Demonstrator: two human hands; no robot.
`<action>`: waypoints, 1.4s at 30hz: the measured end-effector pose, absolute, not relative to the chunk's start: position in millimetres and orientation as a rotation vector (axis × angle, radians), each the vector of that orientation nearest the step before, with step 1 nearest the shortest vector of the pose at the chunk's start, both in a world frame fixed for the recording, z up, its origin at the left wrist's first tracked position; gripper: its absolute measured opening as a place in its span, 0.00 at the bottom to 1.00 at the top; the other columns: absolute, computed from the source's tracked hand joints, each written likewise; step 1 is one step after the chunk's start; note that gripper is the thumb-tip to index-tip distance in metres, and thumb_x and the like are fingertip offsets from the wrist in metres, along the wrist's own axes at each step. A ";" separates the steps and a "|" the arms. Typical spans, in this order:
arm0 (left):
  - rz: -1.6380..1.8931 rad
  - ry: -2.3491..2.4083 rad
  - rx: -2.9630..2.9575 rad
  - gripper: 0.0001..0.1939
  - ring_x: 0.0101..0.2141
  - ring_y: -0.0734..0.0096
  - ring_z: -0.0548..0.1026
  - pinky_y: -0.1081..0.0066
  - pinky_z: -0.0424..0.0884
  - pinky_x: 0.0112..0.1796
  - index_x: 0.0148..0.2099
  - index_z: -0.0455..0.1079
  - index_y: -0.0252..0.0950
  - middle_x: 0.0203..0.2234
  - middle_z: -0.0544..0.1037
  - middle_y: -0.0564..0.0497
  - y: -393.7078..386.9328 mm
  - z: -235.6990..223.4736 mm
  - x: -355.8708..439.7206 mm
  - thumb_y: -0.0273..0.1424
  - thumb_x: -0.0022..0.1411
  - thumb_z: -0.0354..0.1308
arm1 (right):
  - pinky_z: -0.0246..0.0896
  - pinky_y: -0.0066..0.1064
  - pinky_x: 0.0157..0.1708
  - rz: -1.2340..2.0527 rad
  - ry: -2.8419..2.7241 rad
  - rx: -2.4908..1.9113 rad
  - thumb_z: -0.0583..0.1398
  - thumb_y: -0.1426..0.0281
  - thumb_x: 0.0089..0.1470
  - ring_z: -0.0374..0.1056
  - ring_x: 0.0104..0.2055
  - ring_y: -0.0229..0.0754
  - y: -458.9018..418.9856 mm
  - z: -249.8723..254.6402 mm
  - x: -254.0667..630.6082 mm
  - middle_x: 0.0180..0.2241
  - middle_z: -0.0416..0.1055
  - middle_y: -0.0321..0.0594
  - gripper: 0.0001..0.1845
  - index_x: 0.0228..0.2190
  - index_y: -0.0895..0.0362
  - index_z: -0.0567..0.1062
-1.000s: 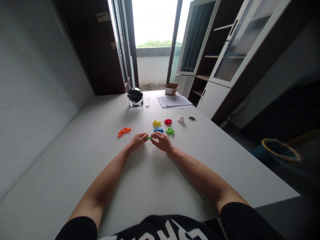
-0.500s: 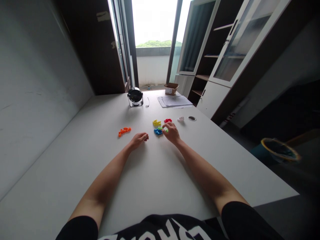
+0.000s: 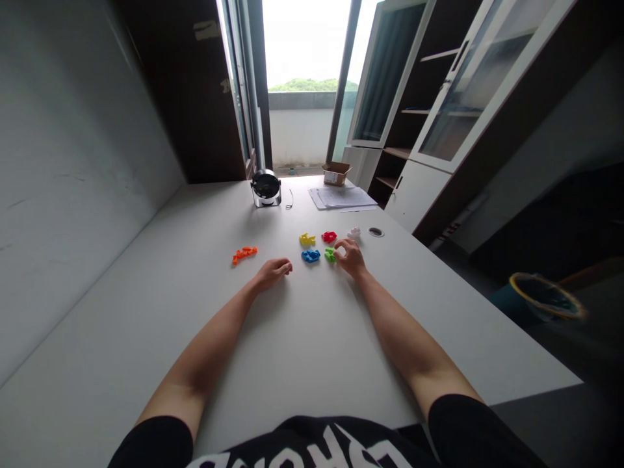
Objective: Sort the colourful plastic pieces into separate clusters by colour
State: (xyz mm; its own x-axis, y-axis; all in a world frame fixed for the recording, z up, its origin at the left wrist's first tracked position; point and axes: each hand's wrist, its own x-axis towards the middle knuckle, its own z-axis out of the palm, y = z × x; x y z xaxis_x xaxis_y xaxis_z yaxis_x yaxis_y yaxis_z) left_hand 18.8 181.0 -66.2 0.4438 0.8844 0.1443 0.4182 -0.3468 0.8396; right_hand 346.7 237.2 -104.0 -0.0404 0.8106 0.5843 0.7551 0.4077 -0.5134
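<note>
A white table is recorded bearing small plastic pieces mid-surface, short of the far edge: orange piece, yellow piece, blue piece, red piece, white piece. The green piece is touched by the curled fingers of the right hand; a pinch cannot be confirmed. The left hand is rested empty, loosely curled, on the table.

right hand beside green plastic piece, fingers against its edge; left hand loosely curled on white table, near blue piece; yellow piece, red piece, orange piece lying separately.
</note>
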 end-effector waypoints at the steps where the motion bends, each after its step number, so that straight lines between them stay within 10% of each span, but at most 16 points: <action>1: 0.785 1.097 1.950 0.15 0.30 0.69 0.71 0.73 0.64 0.33 0.34 0.73 0.36 0.27 0.76 0.52 180.7 -66.1 18.7 0.40 0.64 0.50 | 0.59 0.46 0.53 0.084 -1.803 -1.368 0.61 0.69 0.52 0.64 0.50 0.52 237.7 -104.7 346.3 0.42 0.72 0.44 0.05 0.33 0.53 0.75; 23: 0.766 1.187 2.072 0.13 0.32 0.69 0.73 0.71 0.67 0.35 0.39 0.74 0.38 0.30 0.79 0.52 179.9 -66.9 18.5 0.36 0.64 0.50 | 0.59 0.44 0.53 0.053 -1.811 -1.375 0.59 0.67 0.53 0.64 0.48 0.51 231.2 -98.5 341.1 0.41 0.72 0.43 0.06 0.34 0.53 0.74; 34: 1.105 2.326 2.055 0.12 0.52 0.50 0.66 0.52 0.58 0.56 0.43 0.76 0.39 0.47 0.75 0.42 201.2 -69.3 -29.8 0.35 0.66 0.52 | 0.62 0.41 0.50 -0.026 -1.826 -1.314 0.57 0.69 0.56 0.66 0.45 0.50 223.2 -86.2 334.6 0.38 0.73 0.43 0.06 0.31 0.54 0.74; 42: 0.807 2.182 2.105 0.17 0.53 0.53 0.66 0.57 0.62 0.55 0.53 0.73 0.41 0.53 0.74 0.44 212.7 -90.0 -40.1 0.35 0.63 0.55 | 0.62 0.37 0.45 0.078 -1.936 -1.124 0.57 0.69 0.60 0.67 0.41 0.46 186.0 -60.2 267.3 0.34 0.74 0.42 0.07 0.31 0.54 0.74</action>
